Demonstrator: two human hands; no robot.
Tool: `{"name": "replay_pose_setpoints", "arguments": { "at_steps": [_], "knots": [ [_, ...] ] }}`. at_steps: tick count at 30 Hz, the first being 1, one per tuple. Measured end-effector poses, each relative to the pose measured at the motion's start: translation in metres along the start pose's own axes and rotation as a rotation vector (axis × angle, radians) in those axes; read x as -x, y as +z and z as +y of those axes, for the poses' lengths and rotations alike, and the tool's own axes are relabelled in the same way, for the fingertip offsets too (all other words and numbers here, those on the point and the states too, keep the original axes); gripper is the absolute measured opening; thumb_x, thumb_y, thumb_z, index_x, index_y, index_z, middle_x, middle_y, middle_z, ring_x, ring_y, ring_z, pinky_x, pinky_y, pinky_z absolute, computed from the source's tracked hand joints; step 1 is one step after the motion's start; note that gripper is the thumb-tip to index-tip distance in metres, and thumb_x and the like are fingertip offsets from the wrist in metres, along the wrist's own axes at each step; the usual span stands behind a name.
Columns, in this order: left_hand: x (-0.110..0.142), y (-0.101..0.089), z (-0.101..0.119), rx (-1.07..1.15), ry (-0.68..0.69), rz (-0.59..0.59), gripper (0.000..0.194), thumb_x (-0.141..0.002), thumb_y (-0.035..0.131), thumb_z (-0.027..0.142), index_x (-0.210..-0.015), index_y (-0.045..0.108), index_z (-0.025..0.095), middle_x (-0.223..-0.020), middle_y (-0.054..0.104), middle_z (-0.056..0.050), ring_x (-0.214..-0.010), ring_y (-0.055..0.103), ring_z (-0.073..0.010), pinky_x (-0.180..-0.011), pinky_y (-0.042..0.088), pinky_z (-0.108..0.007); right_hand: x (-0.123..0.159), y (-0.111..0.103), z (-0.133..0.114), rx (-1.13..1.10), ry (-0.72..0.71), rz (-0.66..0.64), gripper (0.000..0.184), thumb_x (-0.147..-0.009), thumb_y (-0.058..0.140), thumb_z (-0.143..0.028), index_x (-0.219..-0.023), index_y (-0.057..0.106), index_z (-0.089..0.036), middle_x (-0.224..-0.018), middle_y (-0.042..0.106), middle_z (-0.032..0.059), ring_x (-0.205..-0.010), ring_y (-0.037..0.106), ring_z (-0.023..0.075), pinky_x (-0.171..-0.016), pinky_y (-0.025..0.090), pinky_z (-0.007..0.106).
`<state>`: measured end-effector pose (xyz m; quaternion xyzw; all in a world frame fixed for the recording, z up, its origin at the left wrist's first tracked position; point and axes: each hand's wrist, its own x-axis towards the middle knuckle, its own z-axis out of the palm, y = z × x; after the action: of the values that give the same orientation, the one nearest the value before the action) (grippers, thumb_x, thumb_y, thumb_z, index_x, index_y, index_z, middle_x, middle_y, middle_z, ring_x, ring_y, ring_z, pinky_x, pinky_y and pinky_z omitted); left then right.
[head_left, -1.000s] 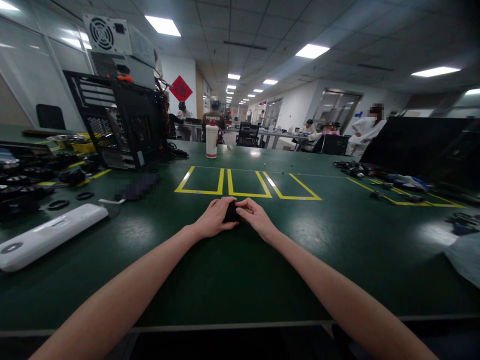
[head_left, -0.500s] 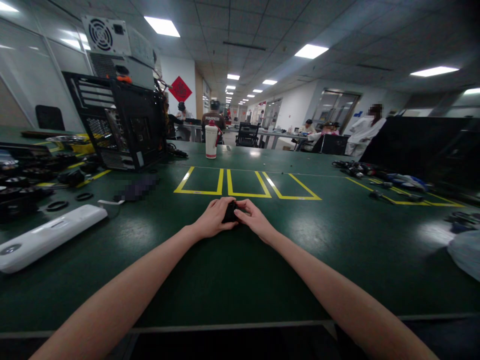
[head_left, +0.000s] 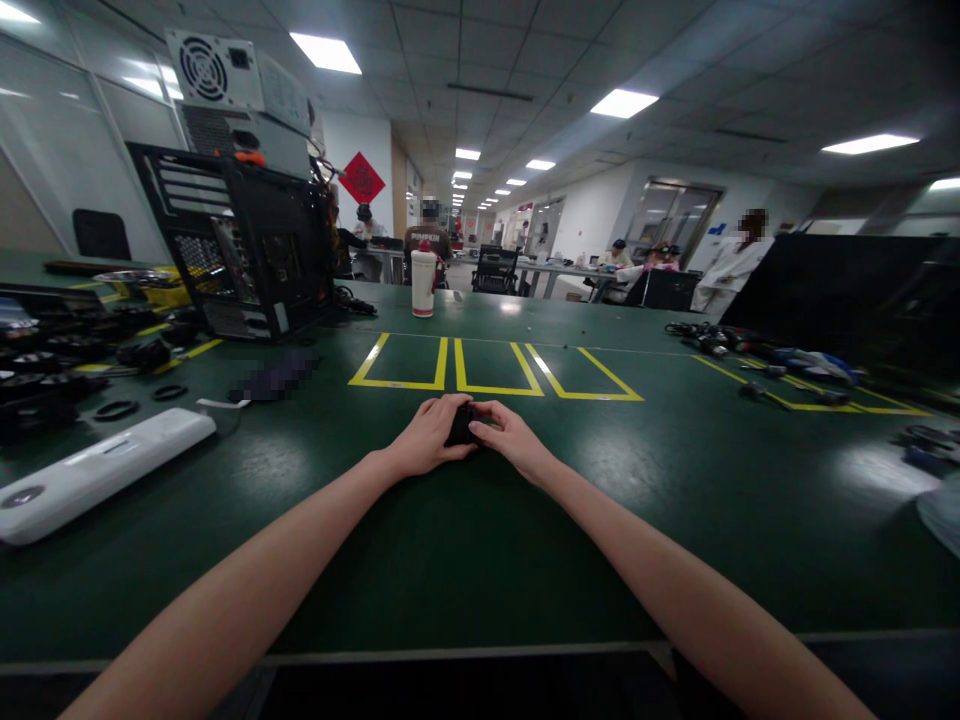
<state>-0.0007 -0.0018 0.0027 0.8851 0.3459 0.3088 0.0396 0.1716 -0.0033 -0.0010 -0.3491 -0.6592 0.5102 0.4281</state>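
A small black object point(head_left: 461, 426) is held between my two hands, low over the middle of the green table point(head_left: 480, 560); its kind cannot be made out. My left hand point(head_left: 429, 436) is wrapped around its left side, with the thumb toward me and the fingers along the far side. From the right, my right hand point(head_left: 506, 436) grips it with thumb and fingertips. Fingers cover much of the object. Just beyond my hands, yellow tape outlines point(head_left: 499, 390) mark the tabletop.
At left stand a black computer case point(head_left: 247, 240) with power supplies point(head_left: 232, 75) stacked on top, a long white device point(head_left: 105, 470) and black rings point(head_left: 116, 410). A white cup point(head_left: 423, 285) stands beyond the tape. Cables point(head_left: 795, 365) lie at right; people sit and stand farther back.
Both hands stay in almost the same place around the black object. A pale bag at the right edge has shifted slightly out of view.
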Motion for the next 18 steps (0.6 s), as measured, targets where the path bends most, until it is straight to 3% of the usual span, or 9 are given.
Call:
{"name": "replay_pose_setpoints", "arguments": {
  "at_steps": [5, 10, 18],
  "knots": [
    [-0.0004, 0.0003, 0.0001, 0.013, -0.005, -0.004, 0.058, -0.071, 0.057, 0.034, -0.119, 0.026, 0.021, -0.115, 0.044, -0.008, -0.108, 0.043, -0.0229, -0.095, 0.028, -0.043, 0.0015, 0.0024, -0.0015, -0.024, -0.073, 0.013, 0.030, -0.068, 0.060, -0.026, -0.096, 0.050, -0.021, -0.102, 0.053, 0.0027, -0.100, 0.049, 0.0156, -0.089, 0.039, 0.035],
    [-0.0008, -0.0002, 0.0010, 0.016, -0.012, -0.003, 0.059, -0.071, 0.058, 0.034, -0.119, 0.027, 0.022, -0.116, 0.043, -0.008, -0.109, 0.043, -0.0235, -0.096, 0.028, -0.045, 0.0035, 0.0040, -0.0057, 0.017, -0.027, 0.056, 0.020, -0.073, 0.054, -0.031, -0.091, 0.050, -0.023, -0.095, 0.054, 0.0015, -0.098, 0.048, 0.0152, -0.087, 0.040, 0.035],
    [-0.0013, 0.0017, -0.0004, 0.005, -0.010, 0.006, 0.060, -0.070, 0.058, 0.034, -0.119, 0.027, 0.020, -0.115, 0.044, -0.009, -0.109, 0.042, -0.0231, -0.096, 0.028, -0.043, -0.0003, 0.0020, -0.0016, 0.019, 0.016, 0.044, 0.033, -0.073, 0.054, -0.032, -0.104, 0.050, -0.022, -0.107, 0.052, 0.0050, -0.102, 0.048, 0.0173, -0.087, 0.039, 0.036]
  ]
}}
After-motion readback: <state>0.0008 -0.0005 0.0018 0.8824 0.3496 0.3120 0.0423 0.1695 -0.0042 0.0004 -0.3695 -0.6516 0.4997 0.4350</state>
